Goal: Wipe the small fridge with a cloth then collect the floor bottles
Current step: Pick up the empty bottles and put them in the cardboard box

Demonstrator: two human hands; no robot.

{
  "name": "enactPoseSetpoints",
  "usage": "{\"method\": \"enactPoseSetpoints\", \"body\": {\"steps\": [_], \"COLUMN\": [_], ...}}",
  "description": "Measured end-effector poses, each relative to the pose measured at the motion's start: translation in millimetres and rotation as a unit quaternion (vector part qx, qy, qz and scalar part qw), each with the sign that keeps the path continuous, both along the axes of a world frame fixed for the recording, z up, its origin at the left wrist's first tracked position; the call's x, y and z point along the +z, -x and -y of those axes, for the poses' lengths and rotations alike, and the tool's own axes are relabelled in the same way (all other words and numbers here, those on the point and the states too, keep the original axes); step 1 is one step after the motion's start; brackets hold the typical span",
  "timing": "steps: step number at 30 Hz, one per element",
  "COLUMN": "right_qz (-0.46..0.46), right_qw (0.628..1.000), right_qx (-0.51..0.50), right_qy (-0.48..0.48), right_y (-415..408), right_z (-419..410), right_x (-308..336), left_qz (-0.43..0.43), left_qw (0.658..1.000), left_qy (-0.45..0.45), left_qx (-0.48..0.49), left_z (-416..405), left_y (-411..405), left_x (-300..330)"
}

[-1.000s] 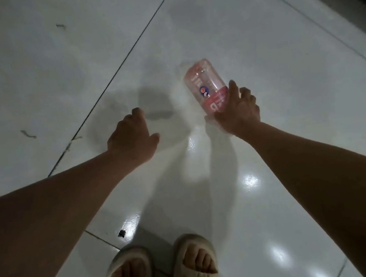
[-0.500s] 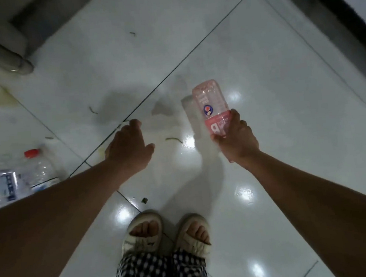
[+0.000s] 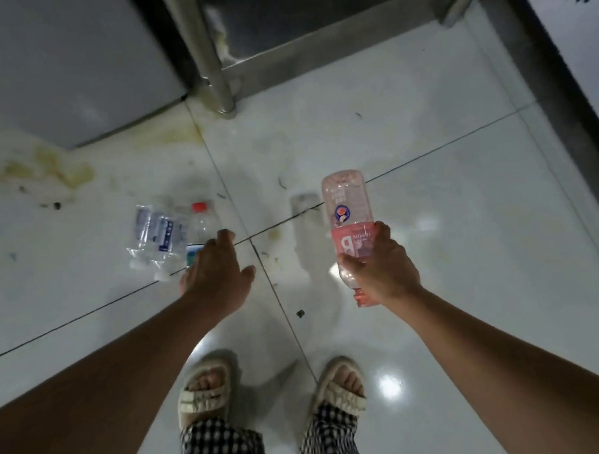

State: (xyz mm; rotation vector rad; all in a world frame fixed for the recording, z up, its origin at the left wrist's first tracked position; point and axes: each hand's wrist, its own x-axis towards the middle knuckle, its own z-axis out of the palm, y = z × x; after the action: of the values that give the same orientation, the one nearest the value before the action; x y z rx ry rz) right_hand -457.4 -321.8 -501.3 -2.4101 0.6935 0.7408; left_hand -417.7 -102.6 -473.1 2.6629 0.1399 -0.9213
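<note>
White floor tiles (image 3: 435,213) carry clear bottles (image 3: 167,236), partly hidden behind our left hand (image 3: 215,275), its grip relaxed. Our right hand (image 3: 382,266) holds the pink bottle (image 3: 350,214), cap hidden, seemingly empty.

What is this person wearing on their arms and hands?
Nothing: both forearms are bare, with no sleeves, gloves, watch or rings visible on the left hand or the right hand. Lower down show checked trousers and pale open-toed slippers.

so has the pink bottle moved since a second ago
Yes. The pink bottle was lying on the floor; now the right hand holds it lifted off the tiles, base pointing away.
</note>
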Motion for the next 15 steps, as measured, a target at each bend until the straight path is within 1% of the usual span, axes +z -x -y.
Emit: {"method": "enactPoseSetpoints", "body": {"steps": [3, 6, 15], "right_qz": [-0.001, -0.011, -0.034], "right_qw": [0.999, 0.998, 0.998], "right_qx": [0.044, 0.068, 0.049], "right_qy": [0.001, 0.005, 0.022], "right_y": [-12, -21, -35], "right_z": [-46, -95, -226], "right_x": [3, -2, -38], "left_qz": [-0.003, -0.010, -0.074], "left_qw": [0.999, 0.998, 0.995], "left_qy": [-0.009, -0.007, -0.031], "left_qx": [0.034, 0.063, 0.066], "left_z": [-46, -96, -239], "left_y": [1, 0, -18], "left_x": [-4, -13, -57]}}
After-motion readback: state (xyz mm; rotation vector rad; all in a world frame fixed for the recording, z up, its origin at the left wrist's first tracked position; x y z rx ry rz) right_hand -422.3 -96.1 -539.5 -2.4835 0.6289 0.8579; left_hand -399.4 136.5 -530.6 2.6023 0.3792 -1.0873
